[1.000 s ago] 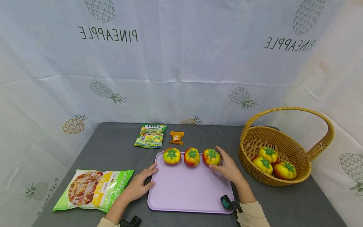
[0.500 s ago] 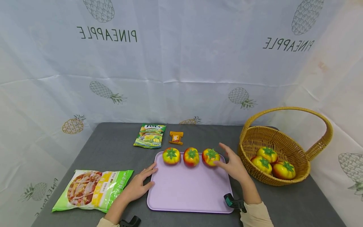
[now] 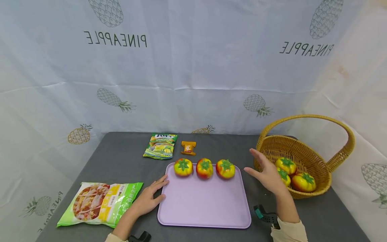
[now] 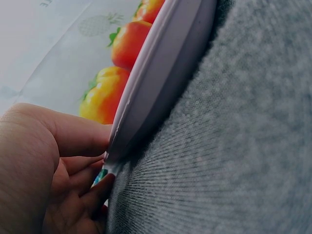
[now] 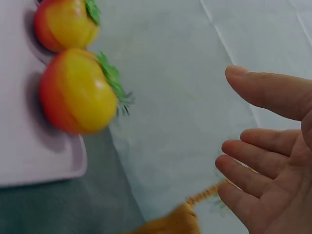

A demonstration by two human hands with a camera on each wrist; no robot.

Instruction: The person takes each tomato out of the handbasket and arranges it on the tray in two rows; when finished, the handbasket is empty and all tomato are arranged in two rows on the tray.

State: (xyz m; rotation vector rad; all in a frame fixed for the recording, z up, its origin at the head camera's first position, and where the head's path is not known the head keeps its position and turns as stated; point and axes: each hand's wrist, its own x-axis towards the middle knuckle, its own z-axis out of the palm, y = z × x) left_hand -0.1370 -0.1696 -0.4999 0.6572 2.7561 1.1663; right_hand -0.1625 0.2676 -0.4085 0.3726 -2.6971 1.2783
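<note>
All right-hand fingers point(image 5: 254, 157) have released the fruit point(image 3: 225, 170).

a flat lilac tray point(image 3: 204, 201) with rounded corners lies level on the dark grey tabletop point(image 3: 121, 158). three glossy yellow-and-red fruits stand in a row along its far edge, green leaf caps up: the left fruit point(image 3: 183, 167) by the far left corner, the middle fruit point(image 3: 204, 169) halfway along, the right fruit point(image 3: 225, 169) by the far right corner, all apart. near the tabletop's right edge, a golden wicker basket point(image 3: 304, 157), handle raised, holds three similar fruits point(image 3: 303, 182) bunched together, one partly hidden.
</note>
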